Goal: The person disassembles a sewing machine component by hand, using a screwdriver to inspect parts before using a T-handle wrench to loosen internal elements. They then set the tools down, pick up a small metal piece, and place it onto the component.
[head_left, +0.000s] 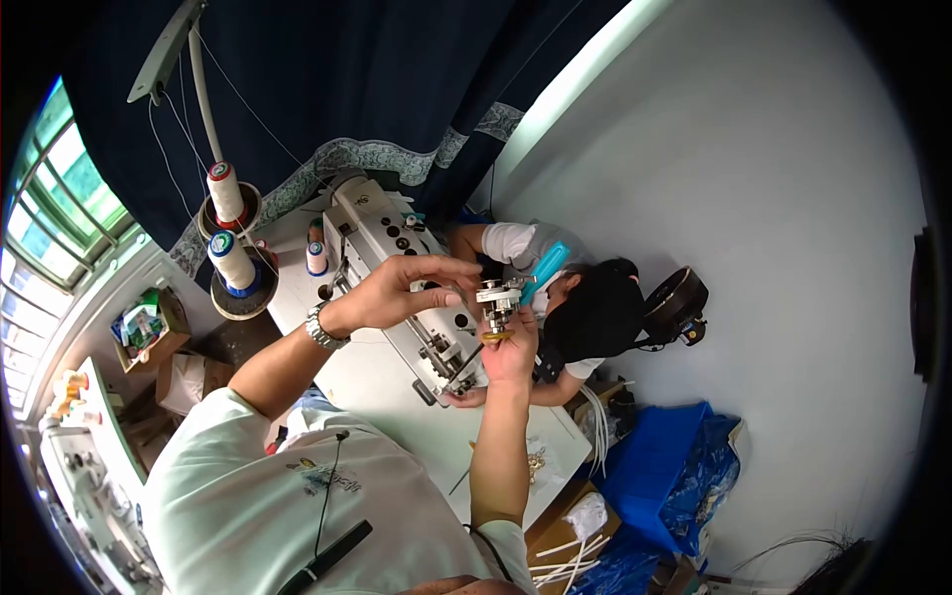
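Note:
My right hand (511,355) is closed around the lower part of a small silver metal mechanism (498,297), held up in front of the sewing machine. The mechanism has stacked round parts and a yellowish ring at its base. A turquoise handle-like piece (545,268) extends up and right from it. Close to its left side is my left hand (412,288), thumb and fingers stretched out and apart, holding nothing. Behind both hands stands a white sewing machine (382,223) on a white table (397,382).
A person (595,312) leans in at the machine's right, one hand (466,399) at its lower end. Thread cones (230,260) and a thread stand (198,89) rise at left. Small loose parts (536,464) lie near the table's edge. Blue bags (650,476) sit by the wall.

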{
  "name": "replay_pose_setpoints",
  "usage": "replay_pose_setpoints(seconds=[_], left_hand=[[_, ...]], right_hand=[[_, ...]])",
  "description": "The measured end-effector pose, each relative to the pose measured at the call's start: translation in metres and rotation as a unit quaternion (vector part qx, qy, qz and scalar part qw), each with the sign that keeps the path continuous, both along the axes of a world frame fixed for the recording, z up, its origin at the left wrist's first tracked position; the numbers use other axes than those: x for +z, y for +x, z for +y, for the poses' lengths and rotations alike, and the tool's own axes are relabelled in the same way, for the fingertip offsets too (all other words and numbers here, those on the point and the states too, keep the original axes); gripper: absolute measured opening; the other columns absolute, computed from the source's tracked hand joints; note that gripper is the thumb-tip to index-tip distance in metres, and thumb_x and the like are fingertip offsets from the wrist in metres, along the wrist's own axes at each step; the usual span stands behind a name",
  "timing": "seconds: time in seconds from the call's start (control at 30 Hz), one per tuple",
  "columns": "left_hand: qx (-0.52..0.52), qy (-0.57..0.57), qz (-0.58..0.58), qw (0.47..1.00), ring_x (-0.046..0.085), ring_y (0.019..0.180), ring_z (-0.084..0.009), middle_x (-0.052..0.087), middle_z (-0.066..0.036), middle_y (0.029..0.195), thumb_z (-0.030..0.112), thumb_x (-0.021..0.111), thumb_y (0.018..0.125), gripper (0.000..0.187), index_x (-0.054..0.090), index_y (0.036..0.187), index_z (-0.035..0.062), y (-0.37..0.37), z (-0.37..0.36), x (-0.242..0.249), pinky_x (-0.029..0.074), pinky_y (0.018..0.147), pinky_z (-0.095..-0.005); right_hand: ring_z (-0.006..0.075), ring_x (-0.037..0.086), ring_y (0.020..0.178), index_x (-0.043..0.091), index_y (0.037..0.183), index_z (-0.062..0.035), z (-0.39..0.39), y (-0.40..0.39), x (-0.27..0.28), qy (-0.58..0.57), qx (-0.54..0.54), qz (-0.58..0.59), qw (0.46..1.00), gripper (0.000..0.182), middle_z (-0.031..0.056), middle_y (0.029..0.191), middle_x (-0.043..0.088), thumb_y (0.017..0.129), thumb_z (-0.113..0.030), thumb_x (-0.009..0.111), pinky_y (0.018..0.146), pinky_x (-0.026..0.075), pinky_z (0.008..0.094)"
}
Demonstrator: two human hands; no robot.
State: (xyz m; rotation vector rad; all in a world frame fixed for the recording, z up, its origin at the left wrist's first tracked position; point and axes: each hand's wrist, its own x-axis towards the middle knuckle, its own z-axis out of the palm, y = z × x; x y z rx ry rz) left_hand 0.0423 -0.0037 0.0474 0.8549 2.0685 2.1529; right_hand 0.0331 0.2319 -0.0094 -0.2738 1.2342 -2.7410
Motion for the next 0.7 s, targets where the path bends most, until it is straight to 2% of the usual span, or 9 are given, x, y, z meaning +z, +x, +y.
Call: replay_pose_setpoints(seconds=[0.1, 0.27, 0.33, 0.4, 0.47, 0.53, 0.57, 0.63, 0.7], left_hand=[[0.016, 0.078, -0.071, 0.994, 0.064, 0.117, -0.0172, 0.07, -0.011, 0.123, 0.011, 0.061, 0.101, 0.041, 0.056, 0.141, 0.0021, -0.004, -0.017, -0.021, 0.051, 0.102, -0.0324], [0.09, 0.217, -0.229, 0.945, 0.064, 0.12, -0.0242, 0.067, -0.013, 0.126, 0.018, 0.053, 0.106, 0.038, 0.053, 0.139, -0.0012, 0.008, -0.064, -0.08, 0.049, 0.108, -0.0384], [0.097, 0.281, -0.286, 0.911, 0.062, 0.121, -0.0249, 0.065, -0.013, 0.128, 0.021, 0.054, 0.106, 0.039, 0.053, 0.139, -0.0006, 0.018, -0.087, -0.115, 0.048, 0.108, -0.0389], [0.127, 0.307, -0.306, 0.892, 0.06, 0.123, -0.0255, 0.064, -0.013, 0.129, 0.022, 0.054, 0.106, 0.041, 0.052, 0.139, -0.0004, 0.035, -0.102, -0.141, 0.047, 0.109, -0.0397], [0.28, 0.279, -0.36, 0.845, 0.063, 0.116, -0.0234, 0.066, -0.01, 0.123, 0.018, 0.055, 0.104, 0.039, 0.052, 0.14, 0.0033, 0.055, -0.112, -0.172, 0.05, 0.1, -0.0372], [0.319, 0.124, -0.443, 0.829, 0.064, 0.107, -0.0195, 0.067, -0.008, 0.119, 0.015, 0.056, 0.102, 0.035, 0.057, 0.136, 0.0068, 0.081, -0.11, -0.185, 0.051, 0.094, -0.0345], [0.308, 0.066, -0.44, 0.841, 0.064, 0.099, -0.016, 0.068, -0.005, 0.113, 0.016, 0.059, 0.1, 0.031, 0.061, 0.13, 0.0073, 0.095, -0.1, -0.186, 0.051, 0.088, -0.0324], [0.163, -0.035, -0.399, 0.902, 0.065, 0.093, -0.0134, 0.071, -0.004, 0.106, 0.017, 0.062, 0.1, 0.027, 0.066, 0.123, 0.0034, 0.118, -0.086, -0.177, 0.053, 0.082, -0.0302], [0.031, -0.181, -0.264, 0.947, 0.068, 0.092, -0.0159, 0.074, -0.009, 0.101, 0.023, 0.068, 0.098, 0.027, 0.07, 0.116, 0.0029, 0.131, -0.066, -0.156, 0.054, 0.084, -0.0326]], right_hand=[[0.0038, 0.047, 0.053, 0.061, 0.114, 0.0021, 0.007, -0.003, 0.0, -0.047, 0.056, 0.005, 0.997, 0.03, 0.0285, 0.102, 0.07, 0.092, -0.017, 0.066, 0.045, 0.033, 0.0169], [0.0042, 0.045, 0.051, 0.06, 0.117, 0.0031, 0.014, -0.003, 0.009, -0.043, 0.045, -0.019, 0.998, 0.03, 0.0262, 0.104, 0.07, 0.092, -0.014, 0.061, 0.044, 0.031, 0.0185], [0.0049, 0.042, 0.051, 0.062, 0.116, 0.0045, 0.015, -0.003, 0.007, -0.077, 0.064, -0.041, 0.994, 0.032, 0.0187, 0.108, 0.071, 0.089, -0.012, 0.055, 0.043, 0.027, 0.0204], [0.0049, 0.043, 0.052, 0.062, 0.118, 0.004, 0.017, -0.005, 0.002, -0.09, 0.075, -0.046, 0.992, 0.033, 0.0185, 0.109, 0.07, 0.093, -0.017, 0.057, 0.044, 0.027, 0.0202], [0.0047, 0.044, 0.052, 0.062, 0.12, 0.0043, 0.016, -0.006, 0.0, -0.124, 0.101, -0.05, 0.986, 0.037, 0.0177, 0.109, 0.07, 0.096, -0.024, 0.06, 0.045, 0.027, 0.0201], [0.0048, 0.042, 0.052, 0.062, 0.119, 0.0052, 0.012, -0.004, 0.008, -0.111, 0.089, -0.053, 0.988, 0.038, 0.0158, 0.105, 0.07, 0.096, -0.025, 0.061, 0.045, 0.027, 0.0202], [0.0048, 0.041, 0.051, 0.063, 0.119, 0.0062, 0.011, -0.003, 0.01, -0.101, 0.075, -0.055, 0.991, 0.039, 0.014, 0.1, 0.07, 0.096, -0.025, 0.061, 0.045, 0.026, 0.0203], [0.0051, 0.039, 0.051, 0.062, 0.118, 0.0073, 0.016, -0.005, 0.0, -0.114, 0.091, -0.058, 0.988, 0.038, 0.012, 0.094, 0.069, 0.095, -0.023, 0.061, 0.044, 0.024, 0.0204], [0.0053, 0.037, 0.05, 0.062, 0.117, 0.0083, 0.021, -0.005, -0.002, -0.128, 0.106, -0.062, 0.984, 0.036, 0.0101, 0.089, 0.068, 0.094, -0.02, 0.061, 0.044, 0.023, 0.0205]])
